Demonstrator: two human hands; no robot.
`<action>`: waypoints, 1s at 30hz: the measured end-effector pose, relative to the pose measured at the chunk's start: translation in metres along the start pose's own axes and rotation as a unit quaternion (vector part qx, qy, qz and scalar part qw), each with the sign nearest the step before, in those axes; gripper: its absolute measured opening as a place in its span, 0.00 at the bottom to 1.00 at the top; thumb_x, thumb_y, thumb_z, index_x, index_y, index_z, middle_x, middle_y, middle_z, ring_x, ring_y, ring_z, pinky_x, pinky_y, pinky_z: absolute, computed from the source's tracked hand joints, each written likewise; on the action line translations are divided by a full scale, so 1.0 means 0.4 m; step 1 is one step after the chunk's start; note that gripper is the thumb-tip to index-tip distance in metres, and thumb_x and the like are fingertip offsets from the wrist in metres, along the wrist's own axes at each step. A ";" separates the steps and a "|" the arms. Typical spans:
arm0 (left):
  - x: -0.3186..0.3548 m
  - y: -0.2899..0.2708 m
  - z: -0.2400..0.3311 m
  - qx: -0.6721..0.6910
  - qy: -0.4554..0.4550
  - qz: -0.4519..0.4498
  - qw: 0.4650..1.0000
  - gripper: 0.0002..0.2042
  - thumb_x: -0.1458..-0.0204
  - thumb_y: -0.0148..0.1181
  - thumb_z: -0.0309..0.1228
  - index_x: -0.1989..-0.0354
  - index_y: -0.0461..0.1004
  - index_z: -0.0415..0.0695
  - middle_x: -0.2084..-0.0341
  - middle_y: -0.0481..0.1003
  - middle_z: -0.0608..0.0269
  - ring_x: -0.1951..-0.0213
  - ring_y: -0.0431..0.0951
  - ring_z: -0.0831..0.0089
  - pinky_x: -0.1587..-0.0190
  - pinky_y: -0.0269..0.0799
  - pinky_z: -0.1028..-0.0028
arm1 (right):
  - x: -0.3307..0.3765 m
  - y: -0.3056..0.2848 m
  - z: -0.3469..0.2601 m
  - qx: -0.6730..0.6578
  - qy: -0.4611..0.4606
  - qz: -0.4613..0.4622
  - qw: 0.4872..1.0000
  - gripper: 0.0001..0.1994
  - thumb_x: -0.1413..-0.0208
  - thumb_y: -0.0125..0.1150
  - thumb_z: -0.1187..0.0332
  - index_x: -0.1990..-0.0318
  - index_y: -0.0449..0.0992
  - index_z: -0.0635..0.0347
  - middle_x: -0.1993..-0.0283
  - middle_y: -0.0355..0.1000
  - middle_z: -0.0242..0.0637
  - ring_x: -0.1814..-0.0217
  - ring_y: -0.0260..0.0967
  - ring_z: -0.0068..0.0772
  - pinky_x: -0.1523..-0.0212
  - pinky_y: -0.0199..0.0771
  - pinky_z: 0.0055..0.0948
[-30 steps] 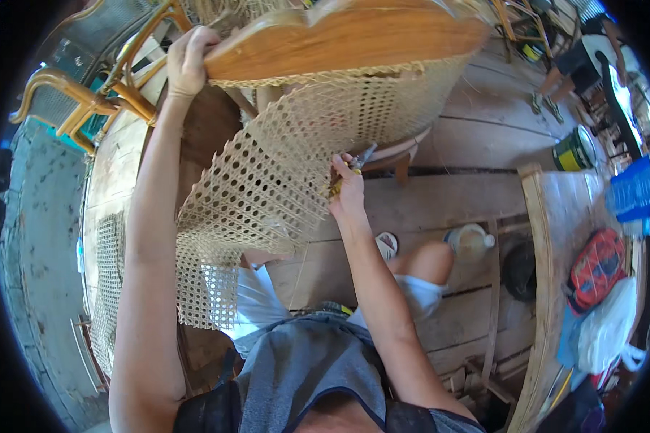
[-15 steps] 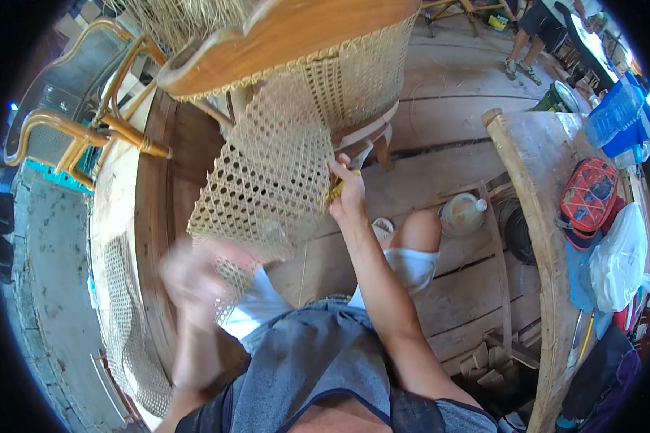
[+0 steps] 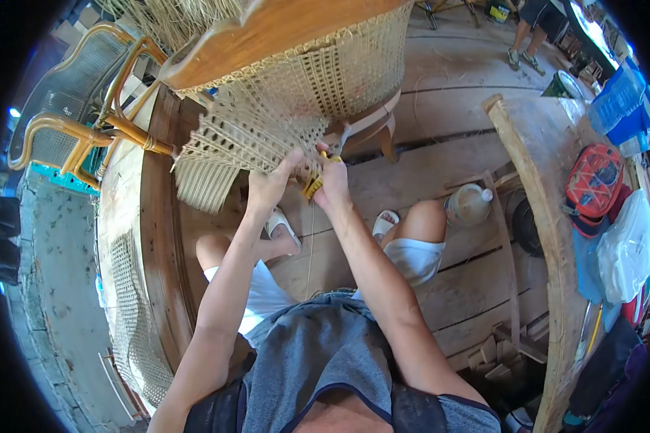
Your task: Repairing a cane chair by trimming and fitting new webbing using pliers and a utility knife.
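Cane webbing [image 3: 249, 133], pale, openwork: extends below the wooden chair back [image 3: 289, 45], loose edge toward the person. Left hand [image 3: 269, 185]: grip closed, apparently pinching that edge, likely to steady the weave. Right hand [image 3: 333, 179]: grip wrapped around a yellow-handled tool [image 3: 313, 188], head pointing away, just beside the edge, presumably keeping its tip near the strands.

Red pouch [image 3: 594, 180] — white bag [image 3: 626, 245] alongside
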State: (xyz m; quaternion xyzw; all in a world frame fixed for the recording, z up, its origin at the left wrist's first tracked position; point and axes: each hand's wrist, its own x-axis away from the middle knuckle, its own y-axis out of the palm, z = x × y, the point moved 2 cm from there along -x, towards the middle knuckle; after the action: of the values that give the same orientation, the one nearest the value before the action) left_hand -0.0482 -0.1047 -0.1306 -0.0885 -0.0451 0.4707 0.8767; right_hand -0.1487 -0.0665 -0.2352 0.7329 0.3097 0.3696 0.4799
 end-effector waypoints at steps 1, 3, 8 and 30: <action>-0.005 0.004 0.013 0.003 -0.038 0.033 0.999 0.15 0.47 0.61 0.33 0.53 0.72 0.42 0.60 0.74 0.65 0.61 0.75 0.76 0.64 0.75 0.73 | 0.001 0.001 -0.011 0.012 -0.025 -0.032 0.999 0.09 0.42 0.51 0.74 0.55 0.66 0.58 0.62 0.70 0.39 0.64 0.74 0.34 0.68 0.77 0.33; -0.029 -0.024 -0.002 0.097 -0.034 0.030 0.994 0.15 0.47 0.60 0.32 0.52 0.71 0.42 0.60 0.74 0.65 0.61 0.75 0.76 0.64 0.75 0.73 | 0.014 -0.048 -0.026 0.077 -0.017 0.008 0.997 0.08 0.42 0.51 0.71 0.55 0.66 0.58 0.64 0.70 0.39 0.63 0.74 0.35 0.69 0.77 0.32; -0.014 -0.042 -0.050 0.146 0.014 0.063 0.987 0.19 0.46 0.60 0.30 0.47 0.66 0.43 0.54 0.71 0.65 0.59 0.75 0.74 0.64 0.76 0.73 | 0.010 -0.224 -0.008 0.787 -0.065 0.061 0.610 0.13 0.41 0.52 0.63 0.55 0.68 0.64 0.66 0.72 0.35 0.58 0.74 0.36 0.62 0.75 0.35; 0.101 0.046 0.083 -0.078 0.019 0.035 0.996 0.18 0.43 0.57 0.31 0.48 0.68 0.34 0.53 0.71 0.59 0.52 0.69 0.73 0.46 0.62 0.73 | -0.112 -0.075 0.059 -0.064 0.070 0.004 0.996 0.17 0.39 0.47 0.55 0.52 0.70 0.59 0.58 0.74 0.39 0.62 0.72 0.34 0.65 0.74 0.36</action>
State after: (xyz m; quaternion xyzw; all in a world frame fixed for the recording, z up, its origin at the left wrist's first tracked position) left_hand -0.0461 -0.0573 -0.1019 -0.1671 -0.0618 0.4948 0.8506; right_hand -0.1557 -0.1036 -0.2804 0.6746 0.3153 0.4405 0.5014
